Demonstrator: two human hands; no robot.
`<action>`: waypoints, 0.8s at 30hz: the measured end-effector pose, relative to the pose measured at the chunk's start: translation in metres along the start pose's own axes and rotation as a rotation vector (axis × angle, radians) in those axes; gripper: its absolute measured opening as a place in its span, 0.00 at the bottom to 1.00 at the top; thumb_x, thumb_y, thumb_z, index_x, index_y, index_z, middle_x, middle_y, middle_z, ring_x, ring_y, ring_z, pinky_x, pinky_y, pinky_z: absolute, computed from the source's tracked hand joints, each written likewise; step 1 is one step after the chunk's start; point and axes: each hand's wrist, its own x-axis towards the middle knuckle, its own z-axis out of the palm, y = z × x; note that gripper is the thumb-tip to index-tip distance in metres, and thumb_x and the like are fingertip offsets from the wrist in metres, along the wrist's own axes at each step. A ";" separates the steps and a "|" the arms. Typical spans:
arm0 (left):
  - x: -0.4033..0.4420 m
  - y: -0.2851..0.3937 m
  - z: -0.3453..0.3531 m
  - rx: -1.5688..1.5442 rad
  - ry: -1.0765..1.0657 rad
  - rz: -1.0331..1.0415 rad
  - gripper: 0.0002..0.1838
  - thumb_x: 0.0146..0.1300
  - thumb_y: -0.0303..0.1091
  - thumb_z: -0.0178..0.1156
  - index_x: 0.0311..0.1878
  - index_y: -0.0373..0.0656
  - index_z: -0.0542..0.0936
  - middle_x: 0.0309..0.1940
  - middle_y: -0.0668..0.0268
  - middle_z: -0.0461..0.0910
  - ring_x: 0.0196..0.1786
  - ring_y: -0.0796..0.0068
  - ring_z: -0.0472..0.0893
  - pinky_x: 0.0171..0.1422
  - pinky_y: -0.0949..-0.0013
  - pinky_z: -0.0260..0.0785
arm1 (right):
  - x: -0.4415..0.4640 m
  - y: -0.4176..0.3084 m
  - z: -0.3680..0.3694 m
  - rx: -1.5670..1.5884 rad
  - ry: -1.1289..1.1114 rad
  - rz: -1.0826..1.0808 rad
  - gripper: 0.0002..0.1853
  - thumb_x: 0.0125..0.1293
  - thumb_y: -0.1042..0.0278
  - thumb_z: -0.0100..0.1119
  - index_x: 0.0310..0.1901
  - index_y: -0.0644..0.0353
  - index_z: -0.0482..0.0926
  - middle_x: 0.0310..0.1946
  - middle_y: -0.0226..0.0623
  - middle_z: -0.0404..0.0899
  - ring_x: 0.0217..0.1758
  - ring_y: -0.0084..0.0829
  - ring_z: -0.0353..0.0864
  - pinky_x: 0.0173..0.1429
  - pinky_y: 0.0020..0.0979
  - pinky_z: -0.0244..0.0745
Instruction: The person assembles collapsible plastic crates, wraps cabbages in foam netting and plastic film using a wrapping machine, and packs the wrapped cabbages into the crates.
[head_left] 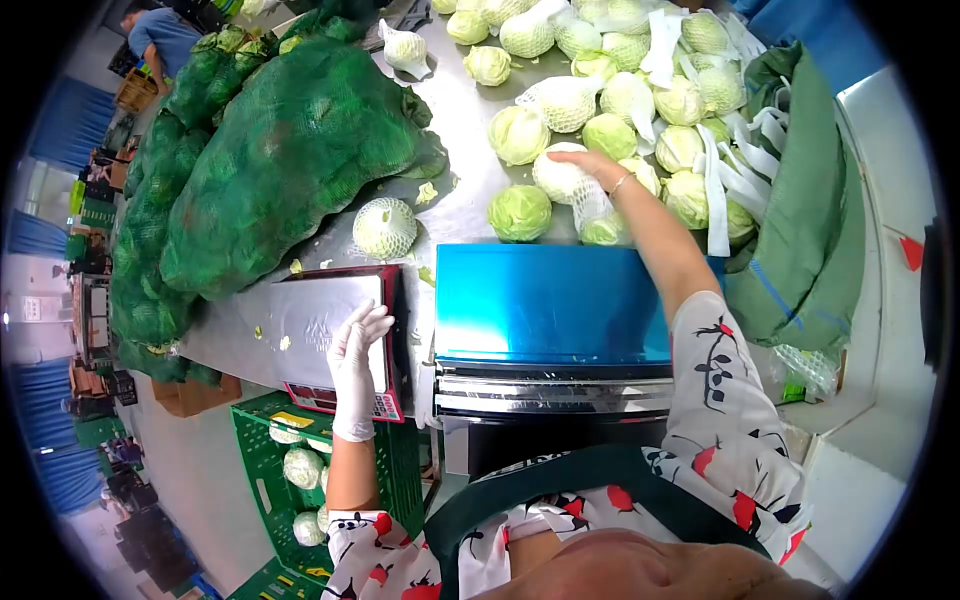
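My left hand (357, 350), in a white glove, lies over the right part of a red scale (310, 315) with a metal plate. Its fingers are stretched out and hold nothing. Beyond the blue wrapping machine (550, 300), my right hand (590, 172) is on a cabbage in white foam netting (560, 180); some of its fingers are hidden. A netted cabbage (384, 228) sits behind the scale. Near my right hand are bare cabbages (519, 213) and a pile of netted and bare ones.
Large green mesh sacks of cabbages (300, 150) fill the table's left side. A green cloth sack (810, 240) with white foam nets stands at the right. Green crates (262, 470) with wrapped cabbages are below left. A person (165, 40) bends at the far upper left.
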 end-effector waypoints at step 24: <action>-0.037 -0.021 0.222 0.501 -0.457 0.579 0.47 0.52 0.39 0.73 0.74 0.40 0.62 0.72 0.49 0.62 0.74 0.51 0.64 0.77 0.54 0.59 | -0.330 0.073 0.090 -0.057 0.066 -0.560 0.39 0.68 0.60 0.59 0.76 0.65 0.55 0.76 0.46 0.56 0.77 0.36 0.57 0.80 0.35 0.48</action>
